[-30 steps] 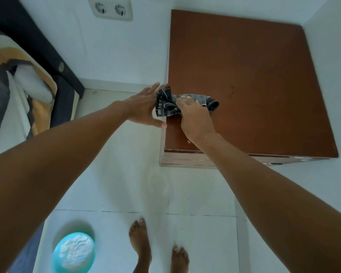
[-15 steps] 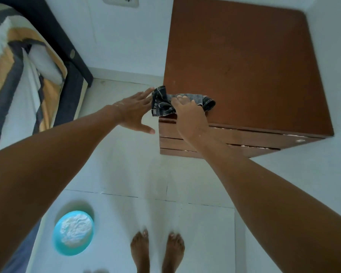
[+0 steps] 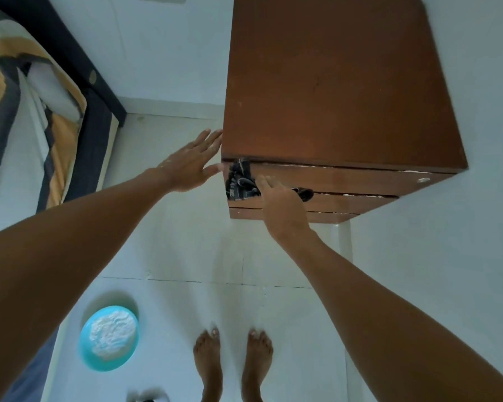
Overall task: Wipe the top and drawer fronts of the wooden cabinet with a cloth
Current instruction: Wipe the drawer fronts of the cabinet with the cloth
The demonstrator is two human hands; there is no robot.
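- The wooden cabinet (image 3: 331, 82) is a reddish-brown box standing on the pale floor in the far right corner, its right side and back close to the white walls. Its flat top is bare and lightly scuffed.
- The near face shows stacked drawer fronts (image 3: 346, 181) in the same brown wood, separated by thin dark gaps with pale chipped edges. A small pale knob sits near the right end of the top front.
- The cloth (image 3: 240, 181) is dark with pale stripes, bunched and crumpled. It lies against the left end of the top drawer front, just under the top's near edge, with a dark end showing further right.
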